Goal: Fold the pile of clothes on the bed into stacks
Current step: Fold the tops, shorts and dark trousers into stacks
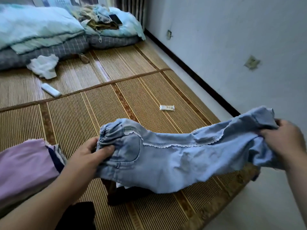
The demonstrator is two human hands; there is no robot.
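Observation:
A pair of light blue jeans [174, 161] with white lace trim hangs stretched between my hands, just above the bamboo mat [103, 113] on the bed. My left hand [93, 155] grips the elastic waistband at the left end. My right hand [285, 140] grips the bunched leg end at the right. A dark garment [116, 195] lies on the mat under the jeans. A folded lilac garment [25, 168] lies at the left, with a dark blue piece [55, 161] tucked at its edge.
Folded quilts and pillows [41, 30] are piled at the head of the bed, with a phone [115, 19] on top. A white cloth [44, 65], a white remote [50, 92] and a small white packet [167, 108] lie on the mat. The wall [232, 47] runs along the right.

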